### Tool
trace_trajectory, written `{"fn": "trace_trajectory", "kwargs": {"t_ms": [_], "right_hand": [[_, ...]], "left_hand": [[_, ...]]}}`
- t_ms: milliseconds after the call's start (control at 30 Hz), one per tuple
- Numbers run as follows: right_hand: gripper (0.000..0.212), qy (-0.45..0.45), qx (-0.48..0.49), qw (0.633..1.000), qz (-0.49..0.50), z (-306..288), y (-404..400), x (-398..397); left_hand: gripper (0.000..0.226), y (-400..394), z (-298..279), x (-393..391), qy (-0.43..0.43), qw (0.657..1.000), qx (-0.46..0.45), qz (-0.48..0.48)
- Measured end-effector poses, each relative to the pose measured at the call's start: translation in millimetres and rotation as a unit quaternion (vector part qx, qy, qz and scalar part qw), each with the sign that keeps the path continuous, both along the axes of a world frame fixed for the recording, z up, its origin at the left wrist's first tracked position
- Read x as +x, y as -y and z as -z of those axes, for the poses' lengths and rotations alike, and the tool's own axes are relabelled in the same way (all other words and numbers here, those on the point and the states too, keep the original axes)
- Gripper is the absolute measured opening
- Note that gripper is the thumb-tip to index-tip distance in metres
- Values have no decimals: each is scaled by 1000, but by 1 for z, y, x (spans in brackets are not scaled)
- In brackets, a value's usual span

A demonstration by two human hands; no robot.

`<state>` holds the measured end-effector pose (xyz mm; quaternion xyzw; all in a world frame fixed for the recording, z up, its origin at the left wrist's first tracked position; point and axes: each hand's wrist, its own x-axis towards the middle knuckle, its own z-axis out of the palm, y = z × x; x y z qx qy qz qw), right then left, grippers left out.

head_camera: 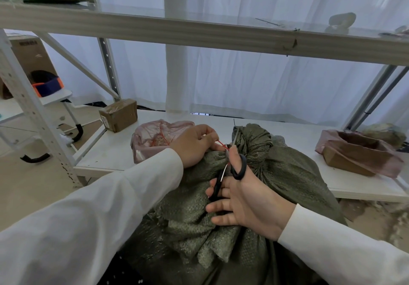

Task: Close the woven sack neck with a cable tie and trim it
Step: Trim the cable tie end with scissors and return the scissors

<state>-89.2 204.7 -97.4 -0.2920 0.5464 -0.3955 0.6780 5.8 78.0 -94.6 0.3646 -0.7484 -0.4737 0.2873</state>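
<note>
Sack [276,174] propped against shelf [365,185]. Tie tail [222,144] pinched taut by left hand [194,145]; scissors [232,167] gripped in right hand [247,203], blades at tail. Best cut near neck.

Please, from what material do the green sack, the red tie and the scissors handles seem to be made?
The green sack looks like woven plastic strips, matte: a coarse grid weave shows on its folds. The red tie, pinched by the left hand, seems thin smooth plastic, though it is too small to be certain. The scissors in the right hand have black, probably plastic handles and shiny metal blades.
</note>
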Motion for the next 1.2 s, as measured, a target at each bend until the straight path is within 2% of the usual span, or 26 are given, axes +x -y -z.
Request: {"fn": "trace_trajectory", "kwargs": {"t_ms": [233,533,800,1000,1200], "right_hand": [[84,-34,-35,999,22,3,-2,4],[58,-99,-57,990,79,0,-2,9],[54,-103,-44,990,88,-1,-4,12],[65,-80,-35,995,40,-2,-7,10],[63,-2,-38,994,100,0,-3,19]], "left_hand": [[20,-4,-1,-1,-20,1000,-6,6],[19,-9,10,4,-109,993,34,-8],[19,-12,11,7,-89,996,19,-13],[22,-9,13,7,-88,996,12,-13],[24,-14,13,4,-99,995,17,-25]]}}
